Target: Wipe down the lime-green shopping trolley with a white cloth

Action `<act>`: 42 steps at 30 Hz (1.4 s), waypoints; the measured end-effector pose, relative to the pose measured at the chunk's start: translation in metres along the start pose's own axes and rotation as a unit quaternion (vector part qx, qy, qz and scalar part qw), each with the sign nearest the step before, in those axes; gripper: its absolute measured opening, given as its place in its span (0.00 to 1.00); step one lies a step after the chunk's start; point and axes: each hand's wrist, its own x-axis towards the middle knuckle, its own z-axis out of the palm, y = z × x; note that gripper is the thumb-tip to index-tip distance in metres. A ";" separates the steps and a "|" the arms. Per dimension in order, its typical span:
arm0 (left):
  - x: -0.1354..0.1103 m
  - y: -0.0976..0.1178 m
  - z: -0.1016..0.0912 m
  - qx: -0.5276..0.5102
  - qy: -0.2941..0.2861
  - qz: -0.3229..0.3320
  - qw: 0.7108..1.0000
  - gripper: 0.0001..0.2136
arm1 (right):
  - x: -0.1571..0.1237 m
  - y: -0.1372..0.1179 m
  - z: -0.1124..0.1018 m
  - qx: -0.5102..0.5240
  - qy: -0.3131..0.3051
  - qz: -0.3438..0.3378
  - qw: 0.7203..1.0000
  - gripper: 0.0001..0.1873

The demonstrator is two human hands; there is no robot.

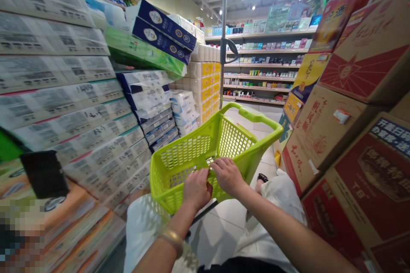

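Note:
A lime-green plastic shopping basket [253, 162] with perforated walls stands in front of me, its handle bar raised at the far end. No goods show inside it. My left hand [197, 188] curls over the near rim, with a gold-coloured bangle on that wrist. Close beside it, my right hand [228, 175] is closed over the same rim, fingers bent inward. The fingertips of both hands are partly hidden. A dark bar shows below the basket, near the left hand.
Stacked paper packs [64, 72] rise on the left, with blue tissue packs [160, 30] leaning out on top. Red and brown cartons [349, 123] line the right side. A metal pole [223, 30] stands beyond the basket. Shelves of small goods [265, 53] fill the back.

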 end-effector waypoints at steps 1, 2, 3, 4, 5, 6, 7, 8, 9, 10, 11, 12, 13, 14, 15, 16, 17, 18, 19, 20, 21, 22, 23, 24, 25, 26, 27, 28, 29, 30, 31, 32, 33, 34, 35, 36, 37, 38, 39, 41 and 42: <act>0.000 -0.001 0.000 -0.001 0.000 0.000 1.000 0.15 | -0.002 0.004 -0.002 -0.001 0.002 -0.005 1.000 0.11; -0.001 -0.002 0.000 -0.003 0.000 0.000 1.000 0.15 | -0.004 0.012 -0.006 -0.005 0.007 -0.006 1.000 0.12; -0.002 -0.004 0.000 -0.005 0.001 -0.001 1.000 0.15 | -0.007 0.022 -0.011 -0.012 0.015 -0.003 1.000 0.13; -0.002 -0.005 0.000 -0.007 0.002 -0.002 1.000 0.16 | -0.010 0.034 -0.017 -0.021 0.026 0.010 0.999 0.14; -0.003 -0.005 0.000 -0.009 0.003 -0.003 1.000 0.16 | -0.013 0.046 -0.023 -0.032 0.035 0.021 0.999 0.14; -0.003 -0.006 0.000 -0.012 0.005 -0.004 1.000 0.17 | -0.015 0.057 -0.029 -0.044 0.041 0.033 0.998 0.15; -0.004 -0.006 0.001 -0.015 0.007 -0.004 1.000 0.17 | -0.017 0.066 -0.034 -0.054 0.046 0.048 0.996 0.16; -0.004 -0.006 0.001 -0.018 0.009 -0.004 1.000 0.17 | -0.018 0.071 -0.037 -0.064 0.050 0.064 0.995 0.16; -0.003 -0.005 0.002 -0.020 0.012 -0.004 1.000 0.17 | -0.018 0.073 -0.038 -0.071 0.055 0.084 0.992 0.17; -0.003 -0.004 0.002 -0.021 0.014 -0.004 1.000 0.16 | -0.018 0.071 -0.037 -0.076 0.058 0.104 0.990 0.17; -0.003 -0.004 0.002 -0.021 0.015 -0.005 1.000 0.16 | -0.016 0.065 -0.033 -0.078 0.059 0.119 0.988 0.16; -0.002 -0.003 0.002 -0.020 0.016 -0.005 1.000 0.16 | -0.014 0.057 -0.029 -0.076 0.057 0.126 0.988 0.16; -0.002 -0.002 0.002 -0.019 0.015 -0.006 1.000 0.16 | -0.012 0.047 -0.023 -0.070 0.052 0.128 0.988 0.15; -0.002 -0.002 0.002 -0.018 0.014 -0.006 1.000 0.16 | -0.010 0.036 -0.017 -0.059 0.043 0.106 0.992 0.14; -0.002 -0.002 0.002 -0.017 0.011 -0.005 1.000 0.16 | -0.009 0.027 -0.012 -0.043 0.034 0.082 0.995 0.14; -0.002 -0.003 0.001 -0.017 0.009 -0.004 1.000 0.16 | -0.008 0.020 -0.008 -0.031 0.029 0.066 0.997 0.14; -0.002 -0.004 0.001 -0.016 0.008 -0.004 1.000 0.16 | -0.007 0.016 -0.007 -0.020 0.022 0.051 0.998 0.15; -0.003 -0.005 0.001 -0.016 0.009 -0.004 1.000 0.16 | -0.008 0.016 -0.008 -0.014 0.017 0.043 0.999 0.15; -0.004 -0.006 0.002 -0.015 0.011 -0.005 1.000 0.16 | -0.009 0.020 -0.011 -0.014 0.017 0.041 0.999 0.16; -0.005 -0.007 0.002 -0.014 0.014 -0.006 1.000 0.16 | -0.010 0.027 -0.016 -0.019 0.020 0.045 0.999 0.16; -0.006 -0.008 0.003 -0.014 0.017 -0.006 1.000 0.16 | -0.012 0.036 -0.023 -0.027 0.027 0.053 0.998 0.16; -0.006 -0.009 0.003 -0.014 0.019 -0.006 1.000 0.16 | -0.014 0.046 -0.029 -0.038 0.041 0.066 0.996 0.16; -0.006 -0.009 0.004 -0.014 0.021 -0.006 1.000 0.17 | -0.016 0.054 -0.034 -0.048 0.051 0.079 0.994 0.16; -0.006 -0.009 0.004 -0.014 0.023 -0.006 1.000 0.17 | -0.017 0.061 -0.038 -0.057 0.061 0.094 0.992 0.16; -0.006 -0.009 0.004 -0.013 0.024 -0.006 1.000 0.16 | -0.017 0.064 -0.040 -0.064 0.067 0.109 0.990 0.16; -0.006 -0.008 0.005 -0.011 0.025 -0.007 1.000 0.16 | -0.017 0.063 -0.039 -0.068 0.069 0.123 0.988 0.16; -0.005 -0.007 0.005 -0.009 0.025 -0.007 1.000 0.15 | -0.017 0.059 -0.036 -0.068 0.068 0.132 0.987 0.16; -0.004 -0.005 0.004 -0.008 0.024 -0.007 1.000 0.15 | -0.015 0.051 -0.031 -0.064 0.065 0.134 0.987 0.16; -0.004 -0.004 0.004 -0.007 0.022 -0.007 1.000 0.15 | -0.014 0.042 -0.025 -0.056 0.061 0.129 0.988 0.15; -0.003 -0.003 0.004 -0.007 0.020 -0.006 1.000 0.15 | -0.013 0.032 -0.019 -0.046 0.054 0.112 0.991 0.15; -0.003 -0.003 0.003 -0.007 0.017 -0.005 1.000 0.15 | -0.011 0.023 -0.013 -0.034 0.048 0.089 0.994 0.15; -0.003 -0.003 0.003 -0.008 0.015 -0.005 1.000 0.15 | -0.010 0.017 -0.009 -0.023 0.043 0.067 0.997 0.16; -0.003 -0.003 0.002 -0.009 0.012 -0.003 1.000 0.15 | -0.010 0.013 -0.007 -0.015 0.038 0.049 0.998 0.16; -0.004 -0.004 0.002 -0.010 0.011 -0.002 1.000 0.16 | -0.011 0.014 -0.008 -0.010 0.036 0.039 0.999 0.16; -0.005 -0.006 0.002 -0.011 0.012 -0.001 1.000 0.16 | -0.012 0.018 -0.011 -0.011 0.036 0.036 0.999 0.17; -0.006 -0.007 0.002 -0.011 0.014 0.001 1.000 0.16 | -0.013 0.025 -0.016 -0.015 0.039 0.040 0.998 0.17; -0.007 -0.008 0.003 -0.012 0.017 0.001 1.000 0.16 | -0.015 0.035 -0.023 -0.024 0.047 0.048 0.997 0.17; -0.008 -0.009 0.003 -0.011 0.021 0.001 1.000 0.16 | -0.017 0.047 -0.030 -0.035 0.056 0.061 0.996 0.17; -0.008 -0.010 0.004 -0.011 0.024 0.000 1.000 0.16 | -0.019 0.058 -0.037 -0.046 0.068 0.076 0.994 0.17; -0.009 -0.009 0.004 -0.010 0.028 -0.003 1.000 0.16 | -0.021 0.076 -0.049 -0.067 0.088 0.114 0.987 0.16; -0.009 -0.008 0.004 -0.010 0.028 -0.004 1.000 0.17 | -0.022 0.081 -0.052 -0.074 0.097 0.132 0.984 0.16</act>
